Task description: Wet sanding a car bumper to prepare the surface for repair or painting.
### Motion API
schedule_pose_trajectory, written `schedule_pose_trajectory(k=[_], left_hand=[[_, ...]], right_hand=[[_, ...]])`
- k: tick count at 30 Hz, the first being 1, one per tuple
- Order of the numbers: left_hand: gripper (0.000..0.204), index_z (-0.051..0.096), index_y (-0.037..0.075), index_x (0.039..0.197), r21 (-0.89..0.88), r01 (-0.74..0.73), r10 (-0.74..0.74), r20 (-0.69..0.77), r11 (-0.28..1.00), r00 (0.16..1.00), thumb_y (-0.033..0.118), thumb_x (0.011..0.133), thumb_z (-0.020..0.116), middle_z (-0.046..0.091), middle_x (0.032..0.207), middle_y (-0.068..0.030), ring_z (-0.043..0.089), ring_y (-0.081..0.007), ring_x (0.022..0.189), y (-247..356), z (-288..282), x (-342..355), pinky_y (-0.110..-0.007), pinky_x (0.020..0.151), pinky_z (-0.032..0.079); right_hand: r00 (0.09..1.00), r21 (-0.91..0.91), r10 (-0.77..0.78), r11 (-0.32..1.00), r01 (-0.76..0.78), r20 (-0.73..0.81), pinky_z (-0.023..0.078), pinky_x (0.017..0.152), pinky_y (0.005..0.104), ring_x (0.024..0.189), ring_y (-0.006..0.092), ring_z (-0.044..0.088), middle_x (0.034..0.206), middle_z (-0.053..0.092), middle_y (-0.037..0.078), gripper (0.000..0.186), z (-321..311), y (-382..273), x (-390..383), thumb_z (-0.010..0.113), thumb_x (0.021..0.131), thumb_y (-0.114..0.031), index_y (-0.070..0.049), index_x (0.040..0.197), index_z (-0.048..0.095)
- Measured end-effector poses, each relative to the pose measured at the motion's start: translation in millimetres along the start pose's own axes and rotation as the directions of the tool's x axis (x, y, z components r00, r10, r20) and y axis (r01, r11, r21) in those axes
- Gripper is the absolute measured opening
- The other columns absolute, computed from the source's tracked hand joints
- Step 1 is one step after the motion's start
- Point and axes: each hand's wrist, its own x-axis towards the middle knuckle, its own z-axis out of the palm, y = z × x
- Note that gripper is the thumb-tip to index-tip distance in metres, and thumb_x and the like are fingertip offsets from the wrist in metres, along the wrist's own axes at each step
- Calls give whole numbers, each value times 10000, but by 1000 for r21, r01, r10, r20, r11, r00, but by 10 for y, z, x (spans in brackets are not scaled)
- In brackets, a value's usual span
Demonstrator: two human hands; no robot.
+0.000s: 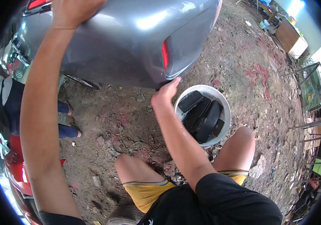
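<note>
A grey car bumper (pixel 123 48) with a glossy surface and a red reflector (pixel 165 56) fills the top of the view. My left hand (pixel 74 13) rests against its upper left part; the frame's edge cuts off most of the fingers. Down at the lower corner, below the reflector, my right hand (pixel 167 92) grips the bumper's edge. Its thumb lies along the outside, while the other fingers are mostly hidden. Just right of that hand stands a round white tub (pixel 226 112) holding several black oblong blocks (pixel 209 118).
Rough dirt ground with red stains (pixel 259 75) surrounds me. Between my knees and the left side, a tyre (pixel 125 215) shows below. Another person (pixel 65 129) stands at left near a red car part (pixel 16 161). Metal frames (pixel 310 86) and a wooden board (pixel 288 35) line the right.
</note>
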Motion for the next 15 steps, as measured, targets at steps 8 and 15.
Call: schedule_pose_trajectory(k=[8, 15], left_hand=[[171, 560, 41, 698, -43, -65, 64, -25, 997, 998, 133, 822, 634, 591, 690, -131, 600, -323, 684, -86, -27, -14, -431, 656, 487], [178, 576, 52, 707, -25, -5, 6, 9, 1000, 1000, 171, 828, 631, 601, 687, -127, 612, -315, 679, -122, -47, -51, -434, 653, 499]], right_hand=[[842, -199, -458, 831, 519, 285, 203, 1191, 378, 1464, 350, 278, 1591, 222, 267, 586, -233, 9, 98, 362, 1075, -273, 43, 1539, 193], [802, -450, -526, 666, 595, 283, 210, 1171, 359, 1413, 291, 308, 1557, 285, 208, 579, -282, 520, -396, 348, 1072, -276, 9, 1547, 179]])
